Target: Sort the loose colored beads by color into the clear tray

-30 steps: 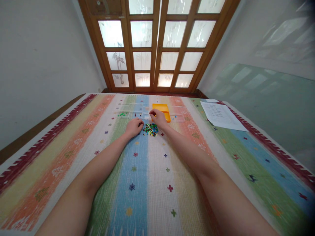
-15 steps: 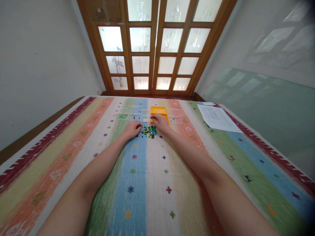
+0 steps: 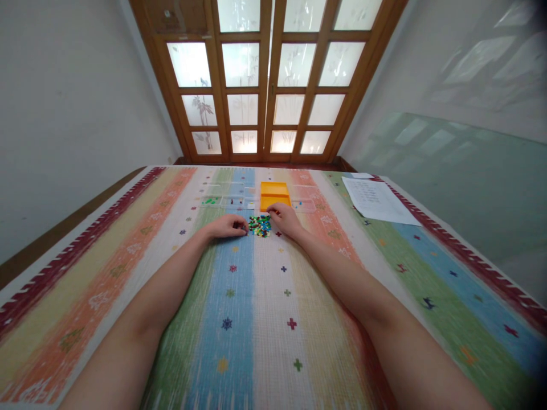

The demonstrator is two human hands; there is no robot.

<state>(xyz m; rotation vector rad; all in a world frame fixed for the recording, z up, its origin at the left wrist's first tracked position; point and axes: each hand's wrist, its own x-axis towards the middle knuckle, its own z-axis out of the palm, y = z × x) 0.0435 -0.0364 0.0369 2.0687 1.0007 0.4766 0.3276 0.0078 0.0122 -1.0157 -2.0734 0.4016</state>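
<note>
A heap of tiny multicoloured pieces, green, blue, yellow, white and dark red, lies on the striped tablecloth; their kind is too small to tell. My left hand rests at the heap's left edge, thumb and fingers pinched together. On the other side, my right hand is bent over the heap's upper right edge, its fingers closed. What either hand pinches, if anything, cannot be made out. Just behind my right hand stands a yellow two-part box.
Left of the yellow box is a clear plastic tray with green pieces and a few dark ones. Another clear tray on the right holds small blue pieces. A printed paper sheet lies farther right on the tablecloth.
My right hand has moved back from the yellow box's front to the heap's edge, uncovering the box. My left hand has turned and shifted slightly, its fingers now lower beside the heap.
</note>
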